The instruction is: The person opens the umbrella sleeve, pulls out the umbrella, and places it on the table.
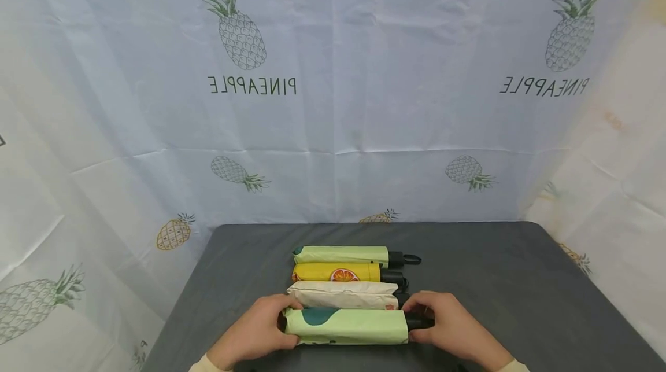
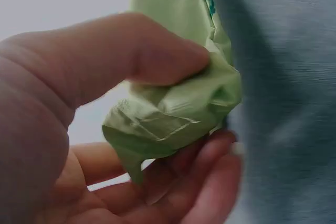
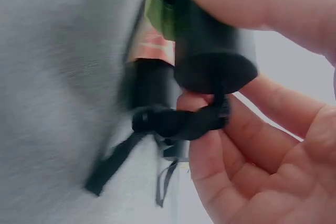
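Note:
A light green folded umbrella (image 1: 364, 328) with a dark green patch lies nearest me, level across the dark table. My left hand (image 1: 260, 326) grips its cloth end; in the left wrist view the thumb presses the crumpled green fabric (image 2: 173, 103) from one side, with fingers on the other. At the opposite end my right hand (image 1: 450, 326) holds the black handle (image 3: 215, 51) between thumb and fingers, and a black wrist strap (image 3: 181, 123) hangs from it. Just behind lies a cream folded umbrella (image 1: 343, 295), close alongside the green one.
Beyond the cream one come a yellow folded umbrella (image 1: 312, 272) with an orange-slice print and another light green umbrella (image 1: 338, 254), handles all to the right. They rest on a dark grey table (image 1: 494, 268). A pineapple-print curtain (image 1: 354, 117) hangs behind and at both sides.

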Demonstrator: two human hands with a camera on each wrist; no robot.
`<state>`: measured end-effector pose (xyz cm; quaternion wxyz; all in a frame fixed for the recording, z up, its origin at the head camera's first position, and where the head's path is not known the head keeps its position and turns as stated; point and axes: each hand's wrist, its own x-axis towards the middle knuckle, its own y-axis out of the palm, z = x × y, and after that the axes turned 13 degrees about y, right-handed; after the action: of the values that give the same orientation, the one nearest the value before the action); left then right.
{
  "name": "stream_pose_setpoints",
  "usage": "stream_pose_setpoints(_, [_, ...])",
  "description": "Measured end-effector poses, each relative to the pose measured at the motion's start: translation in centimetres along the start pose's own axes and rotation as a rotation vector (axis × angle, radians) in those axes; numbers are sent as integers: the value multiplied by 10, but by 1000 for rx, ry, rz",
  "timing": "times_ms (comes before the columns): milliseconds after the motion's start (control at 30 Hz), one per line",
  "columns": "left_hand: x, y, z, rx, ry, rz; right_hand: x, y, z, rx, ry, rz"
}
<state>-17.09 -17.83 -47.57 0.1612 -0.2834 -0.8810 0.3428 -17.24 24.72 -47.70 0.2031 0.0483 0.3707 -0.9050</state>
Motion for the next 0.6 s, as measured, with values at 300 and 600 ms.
stream_pose_setpoints(300, [15, -34, -9, -481, -59, -82, 10, -28, 15, 283, 25, -46])
stream_pose_setpoints(600, [35, -44, -9, -626, -15, -182, 20, -42, 29, 492, 117, -98])
